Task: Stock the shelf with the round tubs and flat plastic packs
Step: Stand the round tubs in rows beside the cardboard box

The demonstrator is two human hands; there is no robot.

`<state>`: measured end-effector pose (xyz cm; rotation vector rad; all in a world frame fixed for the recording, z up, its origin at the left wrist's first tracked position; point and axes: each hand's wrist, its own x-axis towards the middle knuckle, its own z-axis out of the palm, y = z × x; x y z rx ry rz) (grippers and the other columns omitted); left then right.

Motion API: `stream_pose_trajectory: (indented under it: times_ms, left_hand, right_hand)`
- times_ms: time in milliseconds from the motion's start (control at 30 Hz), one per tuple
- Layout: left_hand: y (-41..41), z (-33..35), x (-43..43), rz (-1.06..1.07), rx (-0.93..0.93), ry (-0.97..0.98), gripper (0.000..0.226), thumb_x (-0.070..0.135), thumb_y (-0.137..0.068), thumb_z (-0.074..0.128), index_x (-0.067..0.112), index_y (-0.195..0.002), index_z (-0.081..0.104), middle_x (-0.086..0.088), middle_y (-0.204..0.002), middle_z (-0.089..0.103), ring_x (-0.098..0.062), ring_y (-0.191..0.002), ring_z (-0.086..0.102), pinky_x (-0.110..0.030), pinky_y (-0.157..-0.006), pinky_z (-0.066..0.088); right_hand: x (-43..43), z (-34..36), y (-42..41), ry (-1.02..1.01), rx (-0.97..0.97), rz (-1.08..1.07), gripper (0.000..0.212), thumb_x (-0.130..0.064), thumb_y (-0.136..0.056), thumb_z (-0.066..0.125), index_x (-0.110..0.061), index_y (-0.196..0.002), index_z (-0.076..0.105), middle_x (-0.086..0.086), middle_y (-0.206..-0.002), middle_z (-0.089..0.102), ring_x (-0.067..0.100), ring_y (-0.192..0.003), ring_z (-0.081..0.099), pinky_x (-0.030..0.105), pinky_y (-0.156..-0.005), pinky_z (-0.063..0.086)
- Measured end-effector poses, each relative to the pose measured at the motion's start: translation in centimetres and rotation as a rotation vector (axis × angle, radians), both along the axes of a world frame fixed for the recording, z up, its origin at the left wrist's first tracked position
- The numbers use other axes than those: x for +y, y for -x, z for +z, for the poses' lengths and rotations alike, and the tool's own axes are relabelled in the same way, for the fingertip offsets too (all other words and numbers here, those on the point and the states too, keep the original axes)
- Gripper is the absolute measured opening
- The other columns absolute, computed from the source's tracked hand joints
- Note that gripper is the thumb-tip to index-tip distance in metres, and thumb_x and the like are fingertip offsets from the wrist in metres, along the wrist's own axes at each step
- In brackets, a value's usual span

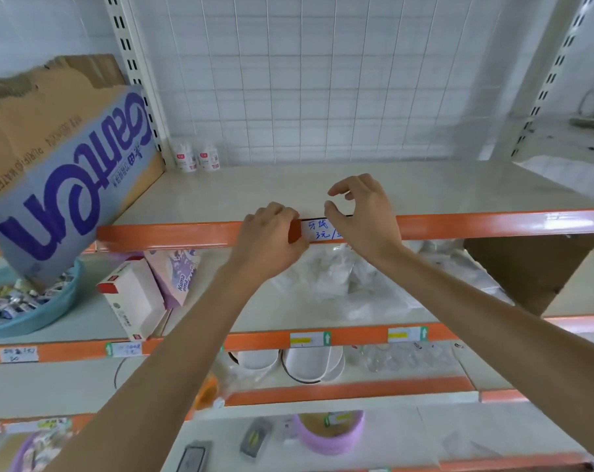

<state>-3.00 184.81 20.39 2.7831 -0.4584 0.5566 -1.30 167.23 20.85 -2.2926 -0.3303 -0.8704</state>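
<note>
So from my remote seat the shelf [459, 189] behind both hands was basically bare, meaning the stocking had barely begun, I reckon. The big cardboard box [67, 165] leaned tilted, well off past the left hand, probably parked there as the supply.

The clear flat plastic packs [333, 277] lay heaped one level down, right under the hands, not yet on the top board.

The left hand [271, 233] had its fingers curled over the orange rail [493, 221], pinching the left end of the price label [314, 229], I'd guess to steady it. The right hand [363, 216] sat over the label's right end with thumb and forefinger curled but apart. Honestly I couldn't tell if it gripped anything.

Two round tubs [196, 158] stood upright side by side far back, beyond the left hand, tucked against the post so the front stayed free.

My read: the tag was being fixed before the goods went up.
</note>
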Motion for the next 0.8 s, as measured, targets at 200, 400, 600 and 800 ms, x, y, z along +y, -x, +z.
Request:
stream_pose_trajectory:
  times_ms: [200, 400, 600, 800]
  left_hand:
    - [2.7, -2.7, -0.4, -0.057, -0.174, 0.153, 0.030, 0.033, -0.085, 0.056, 0.012, -0.101, 0.068, -0.005, -0.106, 0.060, -0.027, -0.099, 0.057, -0.036, -0.088, 0.042]
    - [3.6, -6.7, -0.7, -0.007, 0.136, 0.089, 0.033, 0.039, -0.093, 0.054, 0.020, -0.120, 0.060, 0.003, -0.123, 0.059, -0.019, -0.115, 0.052, -0.032, -0.098, 0.035]
    - [1.2, -10.8, -2.5, 0.056, 0.311, 0.008, 0.040, 0.038, -0.094, 0.052, 0.017, -0.129, 0.055, -0.004, -0.127, 0.056, -0.024, -0.116, 0.052, -0.034, -0.097, 0.037]
    - [-2.9, -14.2, -6.8, 0.088, 0.381, 0.068, 0.042, 0.038, -0.095, 0.052, 0.013, -0.130, 0.052, -0.005, -0.131, 0.055, -0.025, -0.119, 0.052, -0.034, -0.095, 0.040]
  right_hand:
    - [0.1, -3.5, 3.3, 0.033, -0.085, 0.016, 0.016, -0.035, -0.082, 0.061, -0.020, -0.083, 0.066, -0.011, -0.079, 0.053, 0.004, -0.073, 0.049, 0.020, -0.060, 0.044]
    - [-1.0, -9.3, 4.5, 0.198, -0.018, -0.014, 0.014, -0.035, -0.082, 0.059, -0.024, -0.074, 0.063, -0.016, -0.072, 0.052, 0.000, -0.068, 0.043, 0.024, -0.056, 0.047]
    - [-4.6, -13.1, 1.3, 0.301, 0.337, -0.105, 0.019, -0.030, -0.089, 0.063, -0.016, -0.101, 0.065, -0.001, -0.105, 0.062, 0.020, -0.100, 0.056, 0.036, -0.088, 0.048]
    - [-9.2, -15.5, -3.6, 0.300, 0.487, -0.245, 0.036, -0.030, -0.092, 0.057, -0.012, -0.123, 0.056, 0.007, -0.131, 0.054, 0.027, -0.122, 0.047, 0.037, -0.098, 0.039]
